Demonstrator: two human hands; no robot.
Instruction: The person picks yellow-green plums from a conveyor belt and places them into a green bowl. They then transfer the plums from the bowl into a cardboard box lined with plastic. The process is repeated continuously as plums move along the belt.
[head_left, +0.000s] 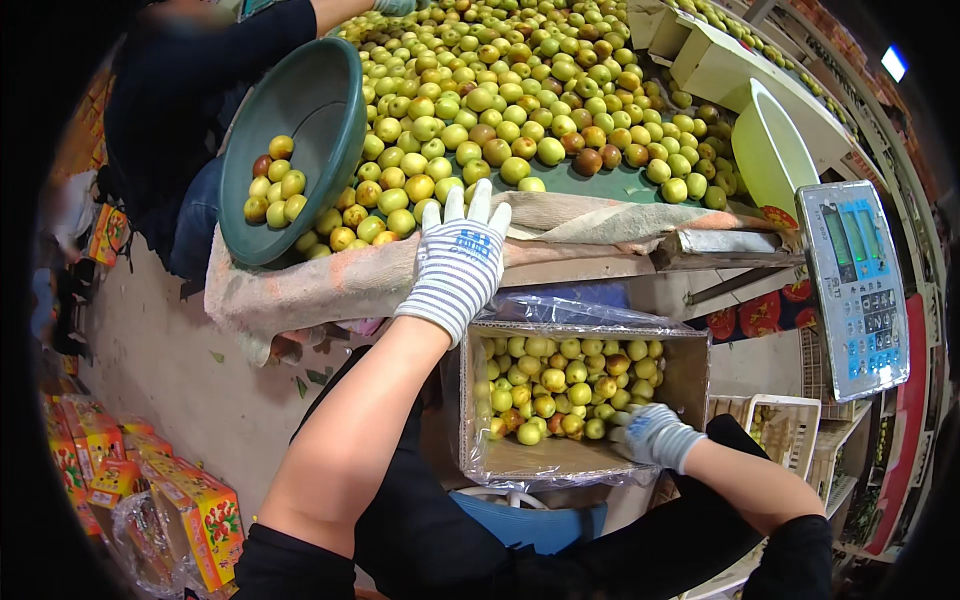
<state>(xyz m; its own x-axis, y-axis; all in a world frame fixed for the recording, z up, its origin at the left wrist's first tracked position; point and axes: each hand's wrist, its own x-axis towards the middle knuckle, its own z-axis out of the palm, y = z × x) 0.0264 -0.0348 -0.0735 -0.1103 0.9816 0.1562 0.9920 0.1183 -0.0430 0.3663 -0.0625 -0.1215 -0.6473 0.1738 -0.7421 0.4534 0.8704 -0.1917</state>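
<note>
My left hand (466, 259), in a striped white work glove, lies palm down at the cloth-padded edge (337, 274) of a sorting table. Its fingers are spread and point towards the loose yellow-green jujubes (450, 135) heaped there. Lower down, my right hand (658, 435), also gloved, reaches into a cardboard box (551, 451) lined with clear plastic. Jujubes (559, 382) cover much of the box floor. The right fingertips are partly hidden, so whether they grip a fruit is unclear. A green plastic basin (330, 127) tilts left of the heap, with several jujubes (276, 187) inside.
Another person's dark sleeve (217, 56) extends over the basin. A digital scale display (853, 289) stands at right, near a pale green bowl (772, 146). Printed cartons (191, 517) are stacked at lower left. White plastic crates (784, 427) sit at lower right.
</note>
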